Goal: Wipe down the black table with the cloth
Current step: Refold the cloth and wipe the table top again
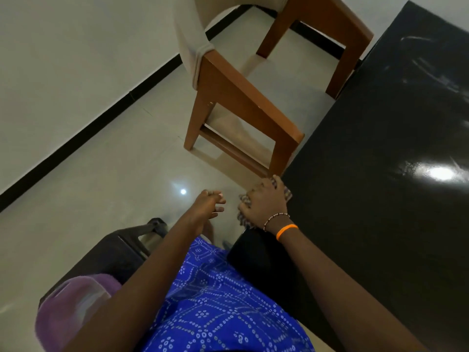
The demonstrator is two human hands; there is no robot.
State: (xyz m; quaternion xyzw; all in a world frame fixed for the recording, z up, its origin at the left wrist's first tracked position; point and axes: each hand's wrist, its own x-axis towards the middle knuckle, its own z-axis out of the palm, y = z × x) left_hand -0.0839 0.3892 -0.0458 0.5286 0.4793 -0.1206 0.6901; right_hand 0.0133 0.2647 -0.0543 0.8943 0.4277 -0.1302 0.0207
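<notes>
The glossy black table [380, 153] fills the right side of the head view, with faint smear marks and a lamp glare on its top. My right hand [264, 201] presses a striped grey cloth [244, 199] against the table's near left corner, partly over the edge. The cloth is mostly hidden under the hand. My left hand [209, 203] hovers just left of it, off the table, with fingers loosely curled and nothing in them.
A wooden chair [241, 97] with a pale cover stands by the table's left edge. A dark plastic chair [121, 252] with a purple cloth [76, 308] sits at lower left. The tiled floor [101, 186] spreads to the left.
</notes>
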